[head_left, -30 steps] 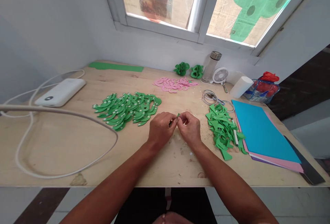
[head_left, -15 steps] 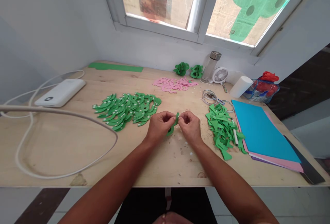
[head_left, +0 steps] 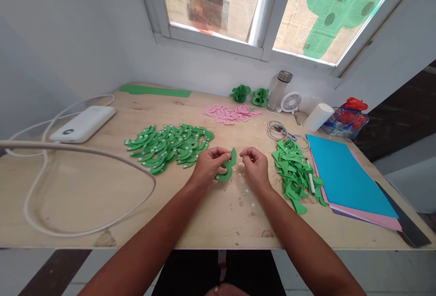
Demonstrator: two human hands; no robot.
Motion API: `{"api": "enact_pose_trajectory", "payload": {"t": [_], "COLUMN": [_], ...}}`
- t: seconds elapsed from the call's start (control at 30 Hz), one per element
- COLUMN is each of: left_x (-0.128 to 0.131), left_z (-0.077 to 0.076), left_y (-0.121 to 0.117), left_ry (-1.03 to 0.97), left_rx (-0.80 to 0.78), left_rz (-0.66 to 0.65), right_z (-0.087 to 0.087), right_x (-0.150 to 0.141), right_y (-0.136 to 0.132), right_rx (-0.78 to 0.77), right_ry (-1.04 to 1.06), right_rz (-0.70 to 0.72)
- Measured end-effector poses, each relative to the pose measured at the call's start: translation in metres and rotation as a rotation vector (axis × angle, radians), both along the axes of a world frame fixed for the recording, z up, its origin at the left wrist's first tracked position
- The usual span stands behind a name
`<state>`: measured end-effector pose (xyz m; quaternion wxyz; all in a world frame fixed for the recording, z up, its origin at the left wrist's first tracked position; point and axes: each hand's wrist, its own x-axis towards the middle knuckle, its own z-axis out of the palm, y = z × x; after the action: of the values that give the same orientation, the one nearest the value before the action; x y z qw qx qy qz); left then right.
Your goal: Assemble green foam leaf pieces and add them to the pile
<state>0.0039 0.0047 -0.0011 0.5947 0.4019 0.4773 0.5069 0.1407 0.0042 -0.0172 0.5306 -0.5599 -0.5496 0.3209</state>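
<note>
My left hand (head_left: 210, 164) pinches a curved green paper cutout (head_left: 229, 172) between thumb and fingers, its pointed tip upward and its looped end hanging down. Just to the right, my right hand (head_left: 255, 165) is apart from the cutout, thumb and index finger pressed together. Whatever those fingertips hold, if anything, is too small to make out. Left of my hands lies a spread of similar green cutouts (head_left: 166, 146) with small white tabs on them. Tiny white bits (head_left: 246, 190) are scattered on the table between my forearms.
Green paper scraps (head_left: 293, 173) with a white marker (head_left: 310, 180) lie at right, beside stacked coloured sheets (head_left: 347, 173). Tape rolls (head_left: 275, 130), pink cutouts (head_left: 233, 113), two green paper ornaments (head_left: 240, 93), a bottle (head_left: 278, 89) and a fan (head_left: 290, 101) sit behind. A white power bank (head_left: 83, 124) with a looping cable is left.
My right hand has drawn away from the cutout to the right. The cutout stays in my left hand, and more of it shows. The view has shifted slightly.
</note>
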Motion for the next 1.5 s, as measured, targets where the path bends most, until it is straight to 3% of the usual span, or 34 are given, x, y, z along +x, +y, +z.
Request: {"api": "enact_pose_trajectory", "payload": {"t": [0.4, 0.8, 1.23, 1.5], "left_x": [-0.0002, 0.0006, -0.0049, -0.0064], "left_z": [-0.0027, 0.0018, 0.0001, 0.0015], "left_y": [0.0009, -0.0005, -0.0017, -0.0011], "left_ry": [0.032, 0.077, -0.320, -0.377], "left_rx": [0.067, 0.149, -0.089, -0.154], "left_rz": [-0.019, -0.077, -0.292, -0.307], "right_z": [0.0044, 0.0030, 0.0074, 0.0080], "right_x": [-0.0036, -0.0052, -0.0057, -0.0049], "right_y": [-0.0027, -0.0017, -0.0040, -0.0049], "right_rx": [-0.027, -0.037, -0.117, -0.226], "right_ry": [0.129, 0.187, 0.400, 0.559], "right_rz": [0.169, 0.169, 0.288, 0.398]}}
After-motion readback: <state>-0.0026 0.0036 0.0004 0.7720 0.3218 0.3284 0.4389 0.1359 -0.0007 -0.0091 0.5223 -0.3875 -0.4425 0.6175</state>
